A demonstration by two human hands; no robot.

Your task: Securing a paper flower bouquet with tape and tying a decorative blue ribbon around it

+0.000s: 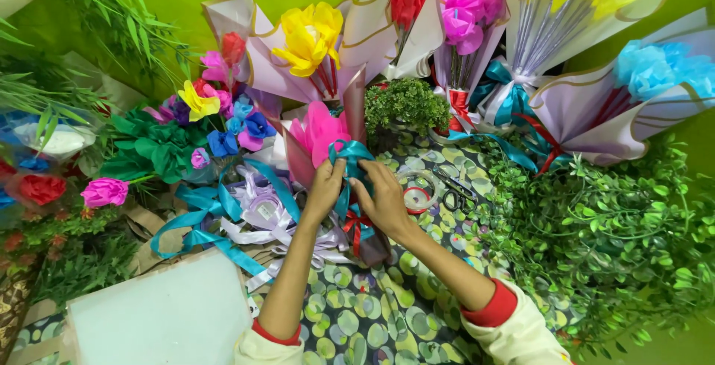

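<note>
Far left: pale flat board (160, 319) lying on the counter (372, 313), which has a green leaf-print cover. Loose teal ribbon (195, 220) and lilac ribbon (264, 220) piled just right of the board, touching each other.

Left hand (325, 186): fingers curled, pinching the left side of the teal bow (351, 155) at the neck of the pink paper-flower bouquet (320, 132). Bouquet stands near centre, wrapped in mauve paper, roughly upright and tipped slightly toward the camera. A red ribbon (356, 225) is tied lower on the wrap, partly hidden by the wrists.

Right hand (383, 197): also closed on the bow from the right, fingertips on the loop and tail. Both hands gripping, neither free.

Judgement on doing this well: keep the left pinch fixed on the knot as an anchor and let only the right hand pull, so the loops even out without the knot slipping. Pull along the ribbon, not across, since the satin looks likely to twist. Ease off on the squeeze or the wrap will crease at the neck.

Right of hands: tape roll (417, 195) with red core, then scissors (453, 190), both flat on the counter, near but not touching the hands. Far right: dense green foliage (611, 231).
</note>
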